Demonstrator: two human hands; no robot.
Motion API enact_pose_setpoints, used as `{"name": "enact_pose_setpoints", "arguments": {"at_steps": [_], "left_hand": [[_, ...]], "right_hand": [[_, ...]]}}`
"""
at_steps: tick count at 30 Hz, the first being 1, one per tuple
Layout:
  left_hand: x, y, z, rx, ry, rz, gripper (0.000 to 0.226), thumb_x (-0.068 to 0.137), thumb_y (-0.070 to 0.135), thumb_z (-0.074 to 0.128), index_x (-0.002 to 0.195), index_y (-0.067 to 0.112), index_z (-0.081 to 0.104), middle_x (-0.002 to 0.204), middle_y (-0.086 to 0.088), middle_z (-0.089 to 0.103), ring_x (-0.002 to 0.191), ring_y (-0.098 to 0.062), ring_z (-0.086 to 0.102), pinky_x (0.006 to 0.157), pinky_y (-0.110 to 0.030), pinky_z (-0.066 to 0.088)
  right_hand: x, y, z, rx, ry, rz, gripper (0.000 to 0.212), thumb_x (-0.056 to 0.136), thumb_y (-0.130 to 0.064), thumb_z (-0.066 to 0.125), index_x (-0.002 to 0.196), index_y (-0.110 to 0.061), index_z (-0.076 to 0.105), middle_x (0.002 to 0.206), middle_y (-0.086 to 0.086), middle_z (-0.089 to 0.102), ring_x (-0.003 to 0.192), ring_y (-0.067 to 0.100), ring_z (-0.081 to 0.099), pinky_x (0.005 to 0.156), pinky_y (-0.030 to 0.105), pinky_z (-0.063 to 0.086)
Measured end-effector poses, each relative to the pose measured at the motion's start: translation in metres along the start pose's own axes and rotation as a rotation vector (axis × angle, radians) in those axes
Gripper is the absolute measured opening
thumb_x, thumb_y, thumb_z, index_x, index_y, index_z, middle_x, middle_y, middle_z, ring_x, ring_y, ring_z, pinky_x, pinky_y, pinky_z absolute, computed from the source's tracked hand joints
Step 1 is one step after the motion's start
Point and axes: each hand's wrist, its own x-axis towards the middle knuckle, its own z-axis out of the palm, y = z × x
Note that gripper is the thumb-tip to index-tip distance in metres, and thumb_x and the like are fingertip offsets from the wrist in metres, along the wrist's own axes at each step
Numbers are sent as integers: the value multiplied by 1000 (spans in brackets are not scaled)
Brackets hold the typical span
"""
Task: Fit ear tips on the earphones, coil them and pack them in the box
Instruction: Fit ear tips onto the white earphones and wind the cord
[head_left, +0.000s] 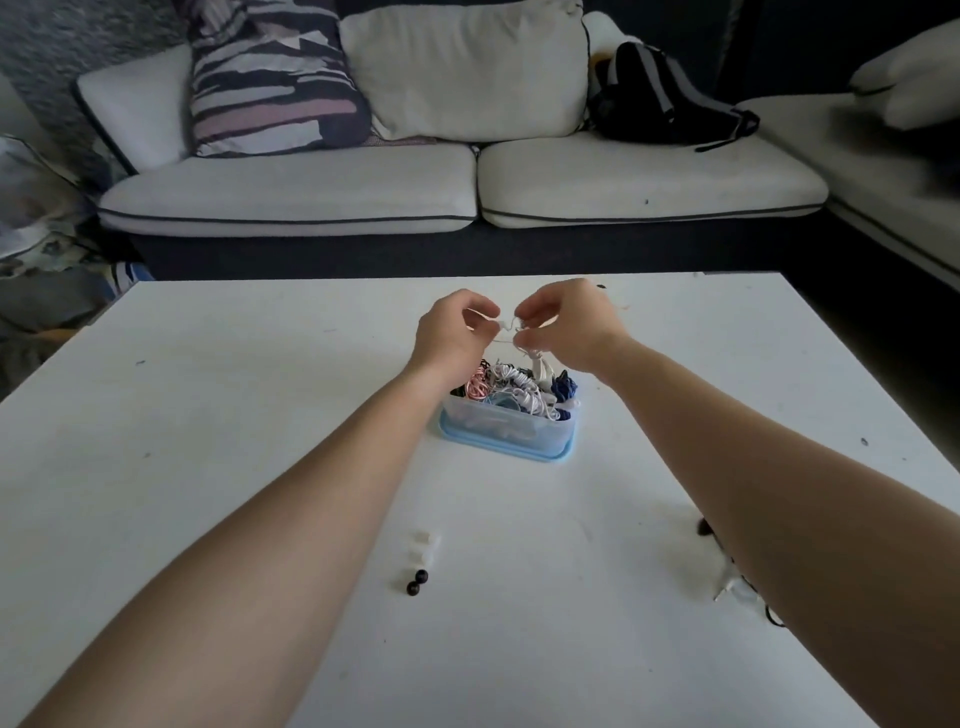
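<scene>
Both hands are raised over the far side of the box (506, 427), working a white earphone (506, 327) between them. The left hand (451, 332) has its grip pinched shut on one end of the thin white piece, and the right hand (563, 325) has its grip pinched on the other end, the two sets of fingertips nearly touching. What exactly sits under the fingertips is too small to tell; it may be a bud or a length of cord.

Just below and nearer than the grips, the box is heaped with coiled earphones in white, pink, black and blue, with one white cord rising from the heap toward the right grip. The box rests on a blue lid (506, 453) on the counter (208, 415). Well nearer than the grips, toward the person, lie spare white ear tips (425, 543) and two black ear tips (417, 582) close together. Beside the right forearm, more cord and a clear packet (730, 587) are partly hidden.

The step looks like freeing or handling one white pair above the heap. To do it well, I would keep the pinch light, lift straight up so neighbouring coils are not dragged out, and carry the pair toward the loose white tips before fitting, holding the bud firmly and pushing the tip on squarely.
</scene>
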Motion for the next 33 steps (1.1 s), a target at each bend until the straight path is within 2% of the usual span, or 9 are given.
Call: {"name": "enact_pose_setpoints", "arguments": {"at_steps": [3, 5, 8, 11, 14, 17, 22, 26, 33], "left_hand": [[12, -13, 6, 202, -72, 109, 8, 92, 20, 65, 98, 24, 67, 94, 7, 69, 85, -12, 63, 74, -23, 45], [16, -21, 9, 293, -125, 152, 9, 92, 21, 65, 100, 24, 67, 95, 6, 70, 86, -14, 64, 79, -29, 49], [16, -32, 10, 313, -152, 178, 13, 93, 21, 64, 105, 21, 69, 96, 4, 72, 89, -15, 66, 83, -32, 52], [12, -38, 4, 217, -23, 158, 21, 97, 12, 53, 108, 19, 70, 100, 4, 73, 89, -10, 68, 86, -27, 53], [6, -43, -1, 238, 54, 172, 32, 97, 3, 45, 107, 20, 71, 102, 6, 73, 96, -12, 66, 90, -29, 53], [-2, -47, -1, 330, -15, 201, 34, 93, 2, 45, 109, 22, 67, 97, 7, 73, 96, -16, 64, 85, -35, 53], [-4, -41, -1, 517, -123, 234, 36, 95, 4, 44, 124, 20, 59, 110, 9, 73, 116, -20, 48, 88, -41, 49], [-11, -35, -7, 486, -121, 200, 35, 95, 9, 47, 126, 23, 57, 117, 8, 69, 116, -17, 50, 93, -35, 46], [-68, -1, 2, 283, -87, 244, 23, 93, 17, 53, 110, 26, 66, 101, 10, 71, 97, -13, 62, 85, -33, 51]], "right_hand": [[14, 0, 6, -199, -100, -87, 25, 76, -13, 83, 100, -19, 76, 94, -2, 74, 83, 11, 66, 68, 17, 47], [20, 1, 15, -317, -141, -131, 25, 77, -13, 82, 102, -18, 76, 95, -3, 74, 88, 15, 67, 80, 26, 52], [23, 8, 25, -448, -150, -167, 33, 79, -22, 83, 110, -24, 72, 97, -8, 71, 92, 15, 65, 84, 33, 54], [22, 19, 25, -414, -48, -164, 42, 81, -31, 81, 119, -22, 66, 108, -4, 65, 93, 16, 59, 84, 37, 52], [17, 30, 21, -383, 22, -148, 18, 90, -20, 68, 108, -21, 69, 104, 1, 69, 92, 21, 62, 84, 38, 54], [8, 34, 23, -432, -73, -137, 31, 93, -10, 50, 110, -23, 73, 105, 1, 74, 99, 24, 66, 87, 38, 55], [-4, 27, 23, -490, -208, -129, 47, 89, -4, 40, 124, -23, 66, 117, -1, 71, 109, 24, 63, 94, 39, 52], [-21, 21, 6, -314, -100, -102, 48, 85, 1, 35, 111, -20, 70, 105, -3, 73, 98, 18, 64, 84, 30, 51], [-84, 53, -48, -135, -1, 20, 32, 89, -5, 47, 91, -27, 71, 86, -11, 73, 87, 15, 66, 78, 27, 52]]}}
